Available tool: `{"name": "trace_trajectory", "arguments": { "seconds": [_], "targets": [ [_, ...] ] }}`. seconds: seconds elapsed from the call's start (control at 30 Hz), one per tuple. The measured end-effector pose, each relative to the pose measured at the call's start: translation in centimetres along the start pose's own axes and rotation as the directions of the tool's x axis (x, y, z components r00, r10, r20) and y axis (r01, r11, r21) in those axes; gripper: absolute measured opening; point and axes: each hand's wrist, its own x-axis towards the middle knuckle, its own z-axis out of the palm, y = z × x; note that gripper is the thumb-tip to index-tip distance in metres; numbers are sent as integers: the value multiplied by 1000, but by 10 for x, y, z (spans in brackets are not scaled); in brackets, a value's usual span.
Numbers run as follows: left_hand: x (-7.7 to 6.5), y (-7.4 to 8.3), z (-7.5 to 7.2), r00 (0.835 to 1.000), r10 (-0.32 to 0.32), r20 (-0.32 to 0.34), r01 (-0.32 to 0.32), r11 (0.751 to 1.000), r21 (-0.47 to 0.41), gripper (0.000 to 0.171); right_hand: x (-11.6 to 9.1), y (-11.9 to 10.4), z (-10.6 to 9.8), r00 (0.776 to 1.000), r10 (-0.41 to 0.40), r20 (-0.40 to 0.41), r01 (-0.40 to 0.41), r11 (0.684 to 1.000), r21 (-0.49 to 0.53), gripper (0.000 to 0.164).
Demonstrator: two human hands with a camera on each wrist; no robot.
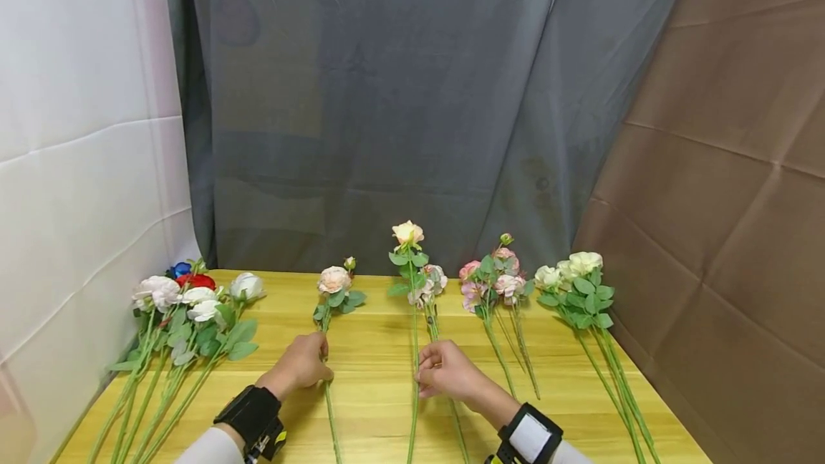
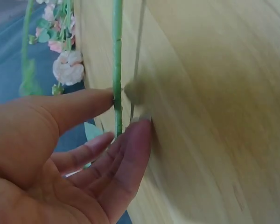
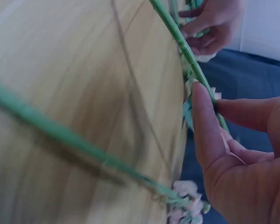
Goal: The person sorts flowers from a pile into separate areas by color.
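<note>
In the head view, my left hand is at the stem of a pale pink rose with a small bud. The left wrist view shows the thumb against this green stem, with curled fingers on its other side. My right hand pinches the stem of a peach-yellow rose between thumb and finger, holding it above the table. Beneath it, a pale pink flower stem lies on the wood, its bloom partly behind the raised stem.
On the left lies a mixed bunch with white roses, a red rose and a blue rose. Pink flowers and cream roses lie to the right on the wooden table. Grey cloth hangs behind.
</note>
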Motion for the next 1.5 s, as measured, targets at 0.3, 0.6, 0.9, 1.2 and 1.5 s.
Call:
{"name": "trace_trajectory", "arguments": {
  "seconds": [0.3,0.6,0.9,1.2,1.5],
  "targets": [
    [0,-7,-8,993,-119,-1,118,986,-118,32,3,21,-6,993,100,55,-99,995,-13,13],
    [-5,-8,-11,974,-194,118,214,957,-197,42,4,28,4,978,203,51,-202,979,-25,15],
    [-4,-2,-17,980,-145,133,180,935,-307,16,-1,14,-2,994,98,-44,-105,967,-230,31],
    [0,10,-12,993,-45,105,89,880,-466,26,5,-3,14,998,-34,46,43,974,-223,38],
    [8,30,5,998,-55,15,54,837,-545,28,20,-10,69,976,-10,216,-3,998,60,30]
  ]
}}
